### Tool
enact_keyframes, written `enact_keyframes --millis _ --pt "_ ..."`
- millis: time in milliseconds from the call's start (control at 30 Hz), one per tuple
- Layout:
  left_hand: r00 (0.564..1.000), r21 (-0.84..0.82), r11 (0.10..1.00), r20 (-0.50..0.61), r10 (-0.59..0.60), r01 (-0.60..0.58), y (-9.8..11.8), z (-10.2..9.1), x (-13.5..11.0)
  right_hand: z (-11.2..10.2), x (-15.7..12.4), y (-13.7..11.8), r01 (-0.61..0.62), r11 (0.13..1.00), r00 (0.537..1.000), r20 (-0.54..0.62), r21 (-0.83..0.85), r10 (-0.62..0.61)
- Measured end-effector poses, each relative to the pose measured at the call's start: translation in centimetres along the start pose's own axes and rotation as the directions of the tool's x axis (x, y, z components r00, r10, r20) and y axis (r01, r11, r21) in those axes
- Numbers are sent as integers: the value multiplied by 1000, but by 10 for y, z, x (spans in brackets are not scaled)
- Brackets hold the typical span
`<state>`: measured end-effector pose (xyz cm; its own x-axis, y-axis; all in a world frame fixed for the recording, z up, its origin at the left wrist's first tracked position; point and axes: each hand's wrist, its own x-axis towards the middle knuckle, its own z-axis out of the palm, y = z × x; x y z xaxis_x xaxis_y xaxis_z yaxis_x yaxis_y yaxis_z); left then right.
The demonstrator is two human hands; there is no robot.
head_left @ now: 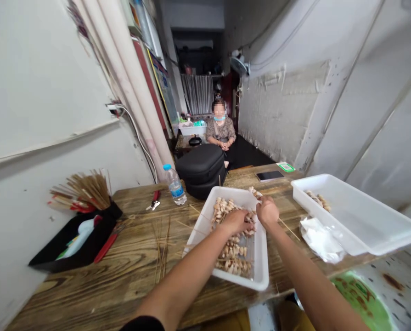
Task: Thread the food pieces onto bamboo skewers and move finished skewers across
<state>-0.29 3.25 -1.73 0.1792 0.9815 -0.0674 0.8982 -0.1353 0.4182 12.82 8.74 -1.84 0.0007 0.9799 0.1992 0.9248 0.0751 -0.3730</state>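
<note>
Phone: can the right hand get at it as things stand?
Probably yes, though the right hand seems to hold a skewer to put down first; the phone lies uncovered beyond the hand, with nothing visibly between.

"What kind of place is this, a home kitchen?"

"More like a small snack shop or food-prep room, though I can't tell which. Skewered pieces [233,251] fill a white tray [263,257] on the wooden desk [122,257], and a thick bundle of sticks [88,189] stands nearby."

"Anything that says shop?"

"A green-and-white card [286,167] at the far edge, with what looks like a printed code."

"And the room itself?"

"Narrow and worn: exposed pipes [122,69], a patched wall [288,101], a wall fan [239,65], a striped curtain [197,94] at the dim far end."
</note>
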Motion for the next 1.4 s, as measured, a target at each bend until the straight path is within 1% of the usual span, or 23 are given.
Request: enact_keyframes --millis 67,133,200,267,300,333,400,433,467,500,533,700,867,967,1000,1033,1100,1167,1200,1233,1300,1333,1400 --pt "994 -89 996 -110 -1 -9 -5 -1 4 1 -1 2 6 1000 1000 -21 19 -6" --pt "962 -150 989 -269 -51 10 -9 -5 8 2 0 4 7 999 999 -45 31 -6" --pt "899 -238 971 -415 -138 39 -12 -11 11 4 3 6 31 999 997 -65 32 -29" --pt "830 -429 903 -495 -258 25 -13 -17 15 5 4 8 75 997 994 -77 28 -72" --pt "816 -560 828 -481 -321 -4 -13 -20 16 5 4 9 93 995 993 -77 27 -91" --pt "821 -695 719 -431 -374 -37 -14 -21 18 5 4 9 103 994 992 -77 25 -101" --pt "874 -891 447 -280 -396 -83 -17 -23 21 6 4 9 109 994 991 -79 14 -107" --pt "899 -940 328 -218 -380 -89 -18 -23 22 6 4 9 109 994 991 -79 6 -109" --pt "914 -965 245 -179 -365 -91 -20 -23 23 6 5 9 108 994 991 -80 -4 -108" --pt "919 -976 195 -165 -359 -100 -21 -23 23 7 5 9 105 994 991 -81 -14 -106" --pt "917 -979 170 -170 -360 -114 -22 -23 23 8 5 9 102 995 991 -82 -24 -103" --pt "905 -981 142 -179 -386 -134 -24 -22 24 14 7 14 139 990 986 -89 -39 -142" --pt "911 -973 167 -209 -357 -158 -23 -22 25 18 10 18 152 988 983 -102 -39 -155" --pt "914 -972 203 -188 -360 -120 -22 -22 24 18 9 17 165 986 981 -97 -40 -168" --pt "913 -965 246 -182 -366 -93 -21 -21 24 18 9 17 164 986 981 -98 -38 -167" --pt "906 -946 316 -189 -378 -66 -21 -21 24 17 9 16 161 986 981 -101 -35 -163" --pt "884 -850 526 -246 -397 -1 -20 -17 24 16 9 17 138 990 984 -115 -18 -139" --pt "882 -650 757 -315 -350 68 -19 -13 23 13 9 19 106 994 988 -117 23 -103" --pt "897 -532 841 -321 -304 95 -18 -11 22 10 9 20 93 994 990 -108 50 -88" --pt "918 -427 898 -303 -256 109 -18 -8 21 8 8 21 89 993 993 -91 76 -82" --pt "952 -306 945 -237 -192 114 -16 -6 18 1 6 21 113 987 993 -52 116 -107" --pt "958 -289 950 -218 -184 117 -16 -5 16 -2 4 19 137 983 990 -35 123 -133" --pt "951 -288 949 -233 -203 132 -14 -8 13 -8 -1 12 199 973 980 5 119 -201"
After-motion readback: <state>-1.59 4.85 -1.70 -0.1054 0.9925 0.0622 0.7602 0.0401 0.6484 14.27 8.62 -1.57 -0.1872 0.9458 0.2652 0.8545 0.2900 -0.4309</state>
